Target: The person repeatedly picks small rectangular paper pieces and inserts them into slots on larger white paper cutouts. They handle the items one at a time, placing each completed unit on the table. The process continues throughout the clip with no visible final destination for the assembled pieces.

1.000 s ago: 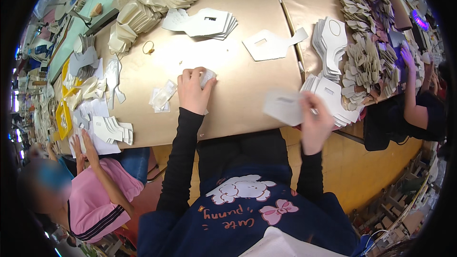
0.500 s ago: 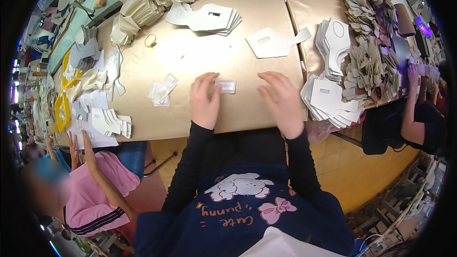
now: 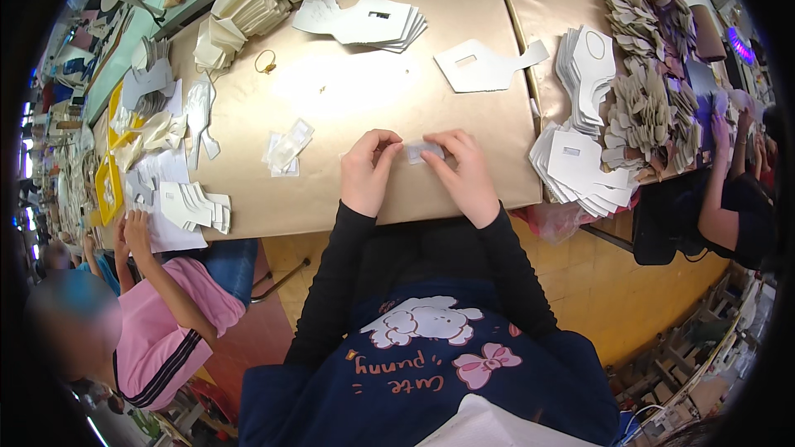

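A small clear rectangular piece with a pale label-like face [image 3: 421, 151] is between my hands, just above or on the table. My right hand [image 3: 465, 175] pinches it by its right side between thumb and fingers. Close by its left edge, my left hand [image 3: 366, 172] has thumb and fingertips pressed together; whether something thin is in that pinch is too small to tell. A little heap of similar clear rectangular pieces [image 3: 288, 149] lies on the table to the left.
White cut pattern pieces [image 3: 484, 64] lie ahead, with a stack [image 3: 364, 21] behind. More stacks [image 3: 580, 167] stand at the right edge. A yellow rubber-band-like loop [image 3: 265, 61] is on the gold-brown table [image 3: 373, 91]. A co-worker in pink [image 3: 174, 306] sits at left.
Both hands were apart and open beside the flat rectangle. They have come together, fingers closing, and the right hand has taken hold of it.
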Demonstrator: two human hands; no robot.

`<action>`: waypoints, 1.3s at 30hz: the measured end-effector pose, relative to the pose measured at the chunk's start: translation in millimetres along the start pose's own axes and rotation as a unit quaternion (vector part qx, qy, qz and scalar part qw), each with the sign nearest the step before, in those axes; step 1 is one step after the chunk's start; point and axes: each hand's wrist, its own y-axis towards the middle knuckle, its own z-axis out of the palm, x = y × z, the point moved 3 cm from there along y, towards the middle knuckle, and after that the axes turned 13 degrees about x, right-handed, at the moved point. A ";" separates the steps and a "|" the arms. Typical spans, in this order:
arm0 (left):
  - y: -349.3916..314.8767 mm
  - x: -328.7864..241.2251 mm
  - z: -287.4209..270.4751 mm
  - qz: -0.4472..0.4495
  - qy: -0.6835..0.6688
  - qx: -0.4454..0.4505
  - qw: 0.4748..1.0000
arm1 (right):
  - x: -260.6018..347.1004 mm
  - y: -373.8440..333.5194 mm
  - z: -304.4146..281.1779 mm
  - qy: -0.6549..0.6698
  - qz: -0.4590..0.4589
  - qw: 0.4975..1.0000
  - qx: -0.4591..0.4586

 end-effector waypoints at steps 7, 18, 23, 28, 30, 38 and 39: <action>-12.1 -9.6 9.7 0.001 -0.050 0.059 0.997 | 5.9 -21.9 -4.7 0.279 0.131 0.951 0.006; -30.8 -7.5 19.2 -0.066 -0.168 0.021 0.983 | 15.3 -39.7 -14.5 0.252 0.145 0.956 0.040; -25.4 -9.2 27.6 -0.070 -0.089 0.011 0.994 | 2.1 -40.1 -11.6 0.219 0.178 0.959 0.011; -25.8 -9.6 32.4 0.002 0.255 -0.011 0.967 | -1.9 -44.4 -18.3 0.001 0.198 0.980 -0.024; -34.2 -8.6 33.5 0.021 0.246 -0.082 0.966 | -2.2 -50.1 -20.8 -0.040 0.214 0.976 -0.029; -61.4 -2.0 63.9 0.114 0.424 0.043 0.897 | 7.0 -72.0 1.1 -0.294 0.020 0.955 0.012; -62.7 0.2 66.4 0.095 0.444 0.046 0.890 | 6.2 -73.9 3.9 -0.338 0.017 0.940 0.043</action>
